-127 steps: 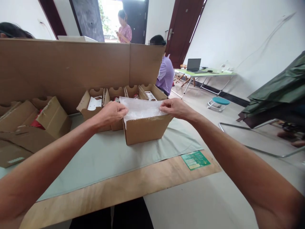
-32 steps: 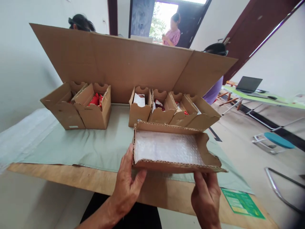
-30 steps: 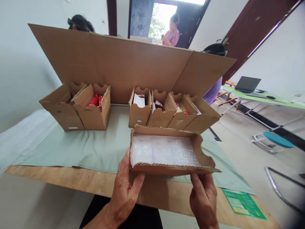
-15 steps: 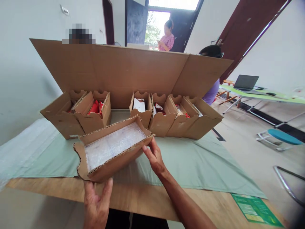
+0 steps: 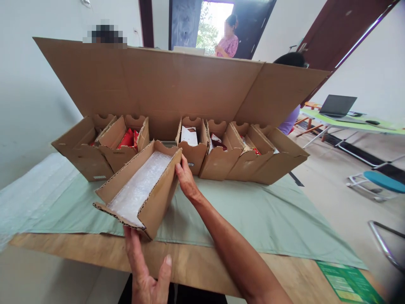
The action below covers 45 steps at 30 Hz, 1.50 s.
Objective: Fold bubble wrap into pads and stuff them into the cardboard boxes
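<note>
The held cardboard box [image 5: 161,192] is found above the front part of the bench [image 5: 190,257]. It is taken here as the centre of the clock, with 12 o'clock straight ahead. Its far corner, between 1 and 2 o'clock, is gripped by the right hand [image 5: 188,181], with the fingers bent against the wall. Its near end, at 6 o'clock, is touched by the fingers of the left hand [image 5: 144,276], which is otherwise open, the thumb standing apart. Both ends are probably used because so long a box is steadied better in this way. The opening is turned upward, so that the bubble wrap [image 5: 142,181] can be seen laid inside, perhaps as padding. Whether the bottom is supported by the green cloth [image 5: 253,219] cannot be told.

The other boxes are lined up before one cardboard panel [image 5: 177,84], presumably so that their contents are easily seen. A gap is left between the groups, near 1 o'clock.

In total, seven boxes are counted: one held, two left boxes [image 5: 118,158] between 10 and 11 o'clock, and four right boxes [image 5: 218,166] at 2 o'clock. One heap of clear plastic [image 5: 38,198] is placed at 9 o'clock, and one green leaflet [image 5: 344,280] near 4 o'clock.
</note>
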Each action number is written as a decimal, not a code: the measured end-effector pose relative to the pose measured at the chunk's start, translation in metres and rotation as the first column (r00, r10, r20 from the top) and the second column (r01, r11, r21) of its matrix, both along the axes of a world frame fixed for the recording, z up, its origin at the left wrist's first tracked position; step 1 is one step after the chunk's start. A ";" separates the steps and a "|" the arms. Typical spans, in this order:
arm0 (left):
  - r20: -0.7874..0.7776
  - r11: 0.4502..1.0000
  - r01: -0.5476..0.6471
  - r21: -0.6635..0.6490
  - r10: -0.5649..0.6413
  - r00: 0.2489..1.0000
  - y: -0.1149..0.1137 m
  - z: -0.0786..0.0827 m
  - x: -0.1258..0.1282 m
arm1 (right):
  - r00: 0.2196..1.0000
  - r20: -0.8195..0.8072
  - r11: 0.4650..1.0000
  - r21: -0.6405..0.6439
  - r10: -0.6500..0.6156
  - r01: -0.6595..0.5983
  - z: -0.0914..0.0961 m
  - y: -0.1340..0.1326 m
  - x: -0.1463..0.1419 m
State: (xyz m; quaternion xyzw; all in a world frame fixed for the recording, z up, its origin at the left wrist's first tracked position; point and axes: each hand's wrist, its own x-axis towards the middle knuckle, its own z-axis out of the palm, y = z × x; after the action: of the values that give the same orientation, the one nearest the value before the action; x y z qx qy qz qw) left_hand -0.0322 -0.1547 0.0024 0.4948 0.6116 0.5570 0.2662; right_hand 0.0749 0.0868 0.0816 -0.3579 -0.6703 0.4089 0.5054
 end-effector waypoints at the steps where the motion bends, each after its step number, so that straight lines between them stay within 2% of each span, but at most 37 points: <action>1: -0.005 1.000 -0.028 -0.002 0.028 1.000 0.000 0.001 0.006 | 1.000 -0.001 1.000 -0.002 -0.012 0.012 -0.001 0.002 -0.003; 6: -0.025 0.996 -0.085 0.028 0.086 0.996 0.002 0.010 0.032 | 0.998 -0.006 0.998 -0.013 -0.063 0.063 -0.005 0.012 -0.014; 10: -0.053 0.997 -0.077 0.006 0.077 0.996 0.004 0.008 0.041 | 0.995 -0.020 0.995 0.010 -0.099 0.099 -0.016 0.011 -0.016; 14: -0.150 0.997 0.006 0.078 0.005 0.989 0.010 0.005 0.041 | 0.991 -0.039 0.990 0.047 -0.130 0.132 -0.041 0.008 -0.014; 20: -0.218 0.996 0.053 0.072 -0.036 0.975 0.029 0.013 0.045 | 0.980 0.011 0.980 -0.020 -0.198 0.198 -0.081 0.016 -0.008; 24: -0.296 0.995 0.057 0.079 -0.031 0.955 0.053 0.017 0.038 | 0.964 0.039 0.964 -0.023 -0.263 0.264 -0.088 0.021 -0.003; 29: -0.288 0.992 0.098 0.074 -0.072 0.955 0.100 0.019 0.014 | 0.945 0.045 0.946 -0.007 -0.324 0.325 -0.089 0.021 -0.002; 34: -0.247 0.995 0.067 0.079 -0.046 0.968 0.150 0.026 -0.016 | 0.948 0.065 0.949 -0.016 -0.312 0.314 -0.091 0.022 -0.005; 38: -0.274 0.988 0.125 0.091 -0.096 0.957 0.185 0.028 -0.035 | 0.950 0.077 0.952 -0.025 -0.301 0.304 -0.091 0.023 -0.007; 42: -0.306 0.983 0.170 0.068 -0.142 0.941 0.206 0.026 -0.044 | 0.950 0.090 0.953 -0.035 -0.298 0.302 -0.091 0.022 -0.007; 45: -0.367 0.983 0.183 0.017 -0.164 0.915 0.205 0.018 -0.051 | 0.951 0.102 0.953 -0.043 -0.293 0.298 -0.092 0.023 -0.007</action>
State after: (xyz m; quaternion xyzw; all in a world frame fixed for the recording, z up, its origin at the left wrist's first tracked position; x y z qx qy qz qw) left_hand -0.0829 0.0502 0.0203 0.6484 0.5897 0.4451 0.1838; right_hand 0.0676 0.1095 -0.0100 -0.4876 -0.6200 0.3306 0.5182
